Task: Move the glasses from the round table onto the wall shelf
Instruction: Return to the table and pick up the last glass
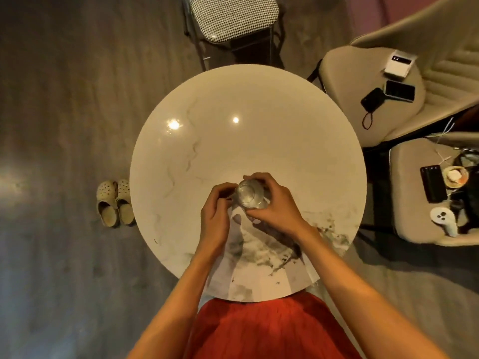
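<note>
Clear glass (249,195) sits between both hands, over the near half of the round table (233,130); whether its base rests on the marble top or hangs just above it cannot be told. The right hand (276,203) grasps it from the right. Its fingers (259,178) curl over the far side and the thumb closes on the near side. The left hand (216,204) comes in from the left with its knuckles up. Its curled fingertips pinch at the glass's left edge. Both forearms are bare and reach forward from the lower corners, converging on the glass with the wrists a little bent inward. Their shadows fall on the tabletop just under them.

A red skirt (272,330) meets the table's near edge. A pair of pale clogs (114,203) stands side by side on the grey floor left of the table. A chair with a houndstooth seat (230,16) stands beyond the far edge. To the right, a beige chair (344,73) holds a white box (398,64), a phone (400,90) and a black pack with a loop cord (372,99). A second beige seat (407,177) nearer the person carries a dark phone (432,183) and a white controller (443,218), among other small items too cluttered to name.
</note>
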